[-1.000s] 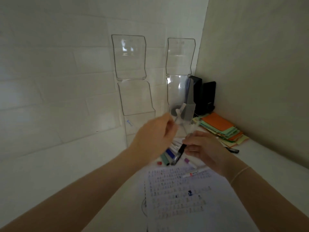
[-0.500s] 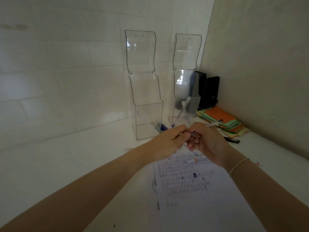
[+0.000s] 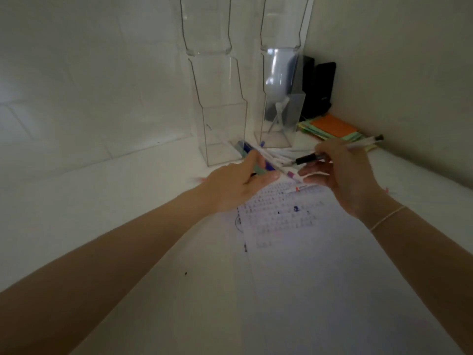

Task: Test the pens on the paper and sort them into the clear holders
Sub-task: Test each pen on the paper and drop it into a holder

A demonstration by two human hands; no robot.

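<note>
Head camera looks down at two bare arms over a white table (image 3: 102, 201). Right hand (image 3: 345, 180) grips a thin white pen (image 3: 358, 144) with a dark tip; its curled fingers also touch a white pen with a purple band (image 3: 290, 174). Left hand (image 3: 235, 185) pinches the other end of that purple-band pen between thumb and fingers. Just behind the hands lies a loose pile of pens (image 3: 271, 155), white and blue ones. Below the hands sits a white paper (image 3: 307, 252) with rows of tiny marks, too small to read. Behind the pile stand two tall clear holders, smooth and see-through: the left holder (image 3: 222, 129) and the right holder (image 3: 279, 119), with pale pens leaning inside the right one. Beside it lie orange and green paper sheets (image 3: 332, 126), and black boxes (image 3: 317, 88) stand in the corner
</note>
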